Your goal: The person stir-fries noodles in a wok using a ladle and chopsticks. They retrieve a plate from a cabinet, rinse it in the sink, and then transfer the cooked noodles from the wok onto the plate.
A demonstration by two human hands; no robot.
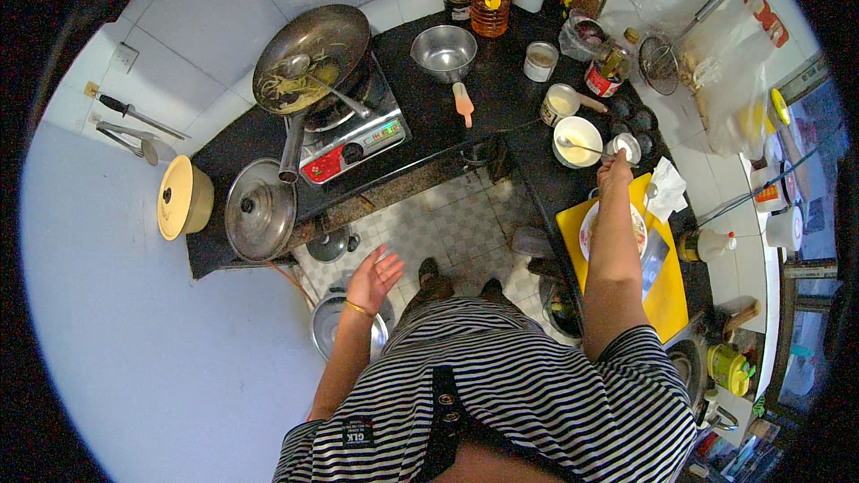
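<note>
My right hand (pixel 614 171) grips the handle end of a metal spoon (pixel 582 146), whose bowl rests over a white bowl (pixel 577 141) of pale yellow contents on the black counter. Beside that hand stands a small container of white contents (pixel 625 146). Below my right forearm, partly hidden, a patterned bowl (pixel 590 231) sits on a yellow cutting board (pixel 661 302), next to a cleaver (pixel 653 261). My left hand (pixel 374 278) hangs over the floor with its fingers apart, holding nothing. A wok (pixel 345 27) with shredded food and a ladle (pixel 339 100) sits tilted on the portable stove (pixel 356 147).
A metal saucepan (pixel 443 50), an oil bottle (pixel 491 0) and several jars stand along the back counter. A glass lid (pixel 260 209) and a cream lidded pot (pixel 191 198) are at the left. A lidded metal pot (pixel 329 329) stands on the floor near my left forearm.
</note>
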